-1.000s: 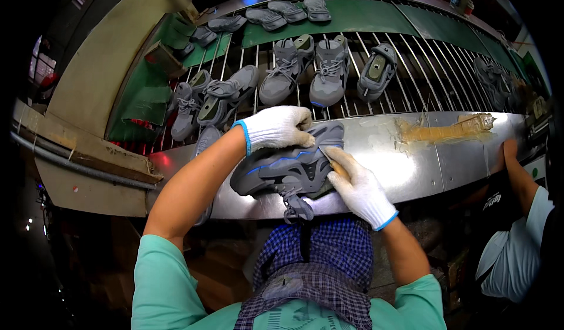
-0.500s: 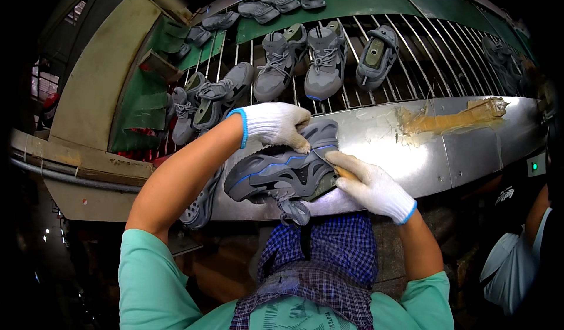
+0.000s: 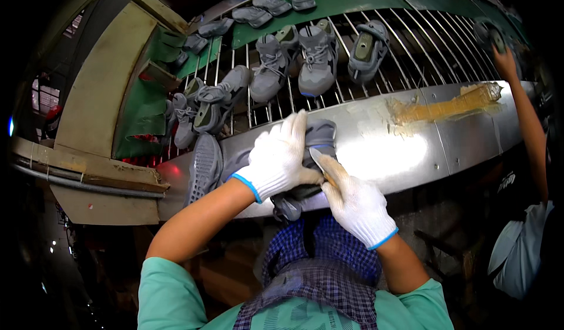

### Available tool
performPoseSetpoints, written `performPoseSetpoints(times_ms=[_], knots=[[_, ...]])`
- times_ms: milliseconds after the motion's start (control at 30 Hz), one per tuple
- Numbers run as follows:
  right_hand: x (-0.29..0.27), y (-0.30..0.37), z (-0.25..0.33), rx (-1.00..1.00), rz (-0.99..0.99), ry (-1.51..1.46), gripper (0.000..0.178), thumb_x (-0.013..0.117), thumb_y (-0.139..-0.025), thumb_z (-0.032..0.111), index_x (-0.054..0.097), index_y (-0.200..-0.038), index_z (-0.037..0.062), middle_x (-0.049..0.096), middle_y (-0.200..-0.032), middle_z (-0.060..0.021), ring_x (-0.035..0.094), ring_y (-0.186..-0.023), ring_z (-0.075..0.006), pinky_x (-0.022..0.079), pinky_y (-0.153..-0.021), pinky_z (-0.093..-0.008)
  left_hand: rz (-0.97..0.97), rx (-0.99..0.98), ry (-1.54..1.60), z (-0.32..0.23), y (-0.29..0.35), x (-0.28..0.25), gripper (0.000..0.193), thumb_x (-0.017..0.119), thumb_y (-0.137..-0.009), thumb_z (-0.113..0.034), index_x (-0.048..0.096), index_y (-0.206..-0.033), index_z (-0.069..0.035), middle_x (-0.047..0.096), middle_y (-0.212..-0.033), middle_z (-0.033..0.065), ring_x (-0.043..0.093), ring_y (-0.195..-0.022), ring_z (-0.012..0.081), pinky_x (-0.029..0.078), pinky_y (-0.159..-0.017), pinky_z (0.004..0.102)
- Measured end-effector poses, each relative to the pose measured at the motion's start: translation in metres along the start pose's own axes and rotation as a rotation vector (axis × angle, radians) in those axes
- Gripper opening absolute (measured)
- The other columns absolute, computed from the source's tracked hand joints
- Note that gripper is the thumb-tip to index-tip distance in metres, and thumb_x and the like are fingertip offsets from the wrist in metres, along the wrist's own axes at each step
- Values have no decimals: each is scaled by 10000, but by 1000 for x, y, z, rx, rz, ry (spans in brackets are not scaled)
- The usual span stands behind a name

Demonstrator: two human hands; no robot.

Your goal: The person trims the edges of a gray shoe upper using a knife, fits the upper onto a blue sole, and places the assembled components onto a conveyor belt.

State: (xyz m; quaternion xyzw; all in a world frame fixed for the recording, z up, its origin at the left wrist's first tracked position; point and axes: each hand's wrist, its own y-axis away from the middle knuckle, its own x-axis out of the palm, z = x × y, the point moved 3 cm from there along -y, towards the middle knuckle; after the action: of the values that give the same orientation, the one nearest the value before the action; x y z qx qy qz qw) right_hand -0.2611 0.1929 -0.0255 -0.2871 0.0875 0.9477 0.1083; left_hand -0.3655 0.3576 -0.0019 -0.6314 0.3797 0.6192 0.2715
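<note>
A grey sneaker (image 3: 321,134) lies on its side on the metal ledge, largely covered by my gloves. My left hand (image 3: 275,157), in a white knit glove with a blue cuff, rests across it with fingers stretched out and the thumb toward my right hand. In the same kind of glove, my right hand (image 3: 357,204) grips a small knife (image 3: 315,155) with a pale blade and yellowish wooden handle. The blade lies against or just over the shoe's side beside my left fingers; exact contact is unclear. The shoe's laced upper (image 3: 287,208) hangs at the ledge's near edge.
Another grey shoe (image 3: 205,164) shows its sole left of my hands. Several grey sneakers (image 3: 317,63) stand on the metal roller conveyor (image 3: 411,48) beyond the ledge (image 3: 376,118). Brown tape covers part of the ledge. At right, a co-worker's arm (image 3: 524,113) reaches to a shoe.
My left hand has uncurled from the shoe and now lies flat over it, nearer me. My right hand has come slightly nearer with the knife. A co-worker's arm has appeared at right.
</note>
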Motion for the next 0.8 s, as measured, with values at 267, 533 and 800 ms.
performPoseSetpoints(times_ms=[267, 533, 800], knots=[[39, -16, -35, 123, -48, -889, 541, 607, -1058, 141, 495, -1572, 15, 690, -1384, -190, 706, -1179, -349, 552, -1006, -423, -141, -44, 100, -1, 7, 9, 1122, 930, -678, -520, 450, -1548, 3, 649, -1411, 223, 653, -1271, 383, 528, -1073, 469], [-12, -7, -26, -91, 78, -158, 529, 611, -1055, 223, 551, -1534, 8, 642, -1472, -252, 656, -1330, -373, 494, -1169, -417, -338, 87, 139, 12, 16, 18, 941, 920, -703, -466, 576, -1429, 23, 732, -1246, 216, 721, -1123, 394, 579, -976, 470], [-24, -41, -9, -170, 212, 196, 502, 555, -1066, 235, 534, -1563, 168, 760, -1156, -241, 759, -1032, -404, 598, -955, -476, -336, 115, 162, 13, 14, 21, 876, 882, -725, -450, 586, -1405, 18, 743, -1197, 213, 732, -1047, 382, 582, -922, 467]])
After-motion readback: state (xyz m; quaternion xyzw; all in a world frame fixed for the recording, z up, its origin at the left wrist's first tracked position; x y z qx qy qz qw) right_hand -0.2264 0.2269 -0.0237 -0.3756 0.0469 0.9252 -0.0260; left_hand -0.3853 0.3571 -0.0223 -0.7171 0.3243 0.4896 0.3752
